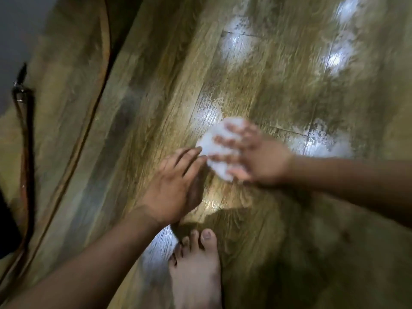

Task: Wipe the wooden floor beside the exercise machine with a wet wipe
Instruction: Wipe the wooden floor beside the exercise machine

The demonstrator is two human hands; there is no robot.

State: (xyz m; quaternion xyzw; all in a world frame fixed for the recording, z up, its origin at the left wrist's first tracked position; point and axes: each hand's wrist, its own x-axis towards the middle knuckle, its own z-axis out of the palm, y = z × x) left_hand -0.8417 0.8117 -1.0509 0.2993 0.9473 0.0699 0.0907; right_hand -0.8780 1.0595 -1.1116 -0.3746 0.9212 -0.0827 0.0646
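Pressing the wet wipe (209, 142) onto wooden floor (278, 90), right hand (260, 161) spread.

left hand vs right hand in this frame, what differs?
The right hand lies on top of the wet wipe; the left hand only touches its edge with fingertips. Left hand's fingers lie together, right hand's apart. Right hand is motion-blurred, left hand sharper. Both are palm-down over the wooden floor.

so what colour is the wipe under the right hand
White; the wet wipe shows best in the head view, under the right hand.
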